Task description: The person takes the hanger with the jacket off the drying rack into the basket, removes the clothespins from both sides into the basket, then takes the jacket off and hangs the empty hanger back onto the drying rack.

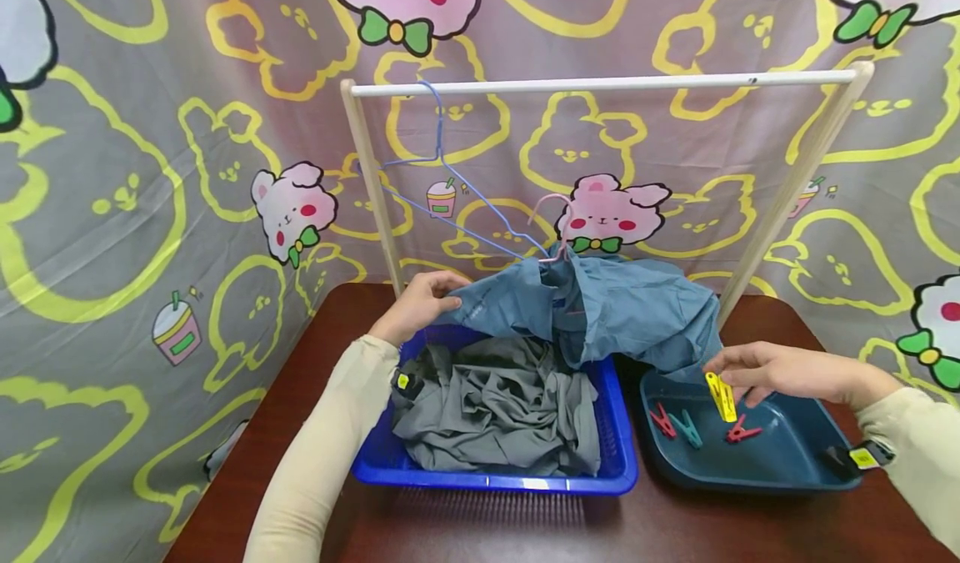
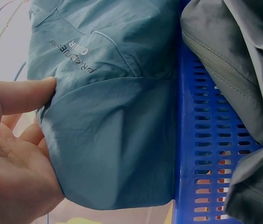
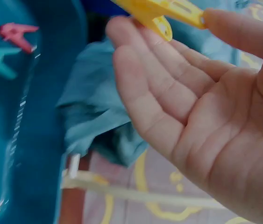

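Observation:
A blue-grey jacket (image 1: 637, 300) hangs loosely on a pink hanger (image 1: 567, 217), whose hook points up, free of the rod. My left hand (image 1: 420, 304) pinches the jacket's left edge between thumb and fingers; in the left wrist view the cloth (image 2: 112, 140) there bears printed lettering. Over a dark teal basin (image 1: 750, 481), my right hand (image 1: 795, 373) pinches a yellow clothespin (image 1: 722, 398) at its tip. The right wrist view shows the clothespin (image 3: 161, 11) between thumb and fingers. The jacket's right end droops beside this hand, at the basin's far edge.
Below the jacket, a blue basket (image 1: 487, 484) holds crumpled grey clothing (image 1: 502, 404). Red clothespins (image 1: 742, 431) and a teal one (image 1: 686, 429) lie in the basin. A rack with a white rod (image 1: 600, 84) stands behind, carrying a blue hanger (image 1: 476, 194). The brown table (image 1: 450, 538) supports everything.

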A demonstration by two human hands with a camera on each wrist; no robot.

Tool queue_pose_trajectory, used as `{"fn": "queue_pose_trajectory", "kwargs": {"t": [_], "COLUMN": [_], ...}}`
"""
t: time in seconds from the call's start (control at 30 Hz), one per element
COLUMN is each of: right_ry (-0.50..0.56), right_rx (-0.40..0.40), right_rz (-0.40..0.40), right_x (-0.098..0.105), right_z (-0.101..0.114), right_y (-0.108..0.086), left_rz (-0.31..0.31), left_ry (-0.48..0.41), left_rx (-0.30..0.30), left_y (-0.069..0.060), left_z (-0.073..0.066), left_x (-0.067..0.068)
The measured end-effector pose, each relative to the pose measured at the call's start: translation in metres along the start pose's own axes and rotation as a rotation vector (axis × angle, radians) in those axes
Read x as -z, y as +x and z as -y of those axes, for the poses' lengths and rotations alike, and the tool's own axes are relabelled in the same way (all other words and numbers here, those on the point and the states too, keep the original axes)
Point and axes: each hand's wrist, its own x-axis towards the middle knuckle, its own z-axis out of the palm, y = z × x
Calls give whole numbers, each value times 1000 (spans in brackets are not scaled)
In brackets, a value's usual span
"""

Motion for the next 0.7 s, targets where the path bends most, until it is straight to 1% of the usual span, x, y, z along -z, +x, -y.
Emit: {"fn": "queue_pose_trajectory", "kwargs": {"t": [0.23, 0.33, 0.43, 0.57, 0.6, 0.7], "right_ry": [45, 37, -11, -103, -132, -184], "right_rx": [-203, -258, -276, -271, -265, -268], "right_rz": [-8, -24, -36, -41, -40, -37], "right_x": [-5, -6, -6, -9, -11, -14], "right_z": [-32, -45, -56, -63, -64, -68], "right_y": [1, 6, 13, 19, 20, 24], "left_rz": [-7, -5, -6, -3, 2, 2], "left_ry": [-3, -13, -18, -22, -24, -30], "left_rx": [-25, -24, -16, -15, -12, -11], "left_y": [2, 2, 1, 1, -1, -2], "left_z": [1, 1, 2, 2, -2, -3], "left_x": [0, 0, 0, 0, 0, 0]}}
